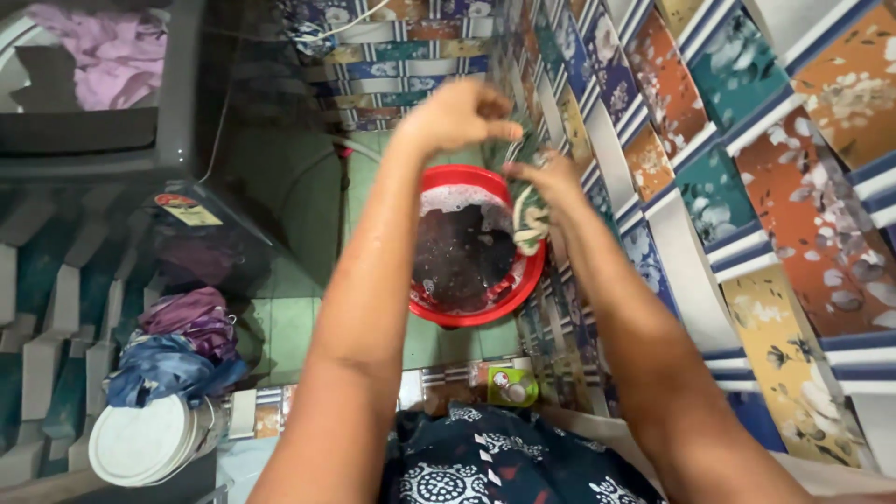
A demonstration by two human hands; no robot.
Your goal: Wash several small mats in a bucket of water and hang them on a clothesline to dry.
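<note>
Head view, read from near to far. Nearest the camera lies a dark patterned garment (504,462), worn by the person; beyond it a small green packet (511,385) rests on the tiled ledge (448,385). Farther out, on the green floor (289,327), stands a red basin (467,313) of dark, foamy water, close against the floral tiled wall (747,187). Both forearms reach out over the basin. The wet twisted cloth (528,210), green and pale, hangs over the basin's right rim, its long axis near vertical, its lower end just above the water. The right hand (551,177) has its fingers clamped around the cloth's upper part; the left hand (462,114) is closed in a fist just above and left of it, apparently pinching the cloth's top end, though motion blur obscures the contact. The cloth thus lies directly beneath both sets of fingers, the right hand being the nearer. To the left, a heap of purple and blue clothes (182,350) sits above a white bucket lid (140,441).
</note>
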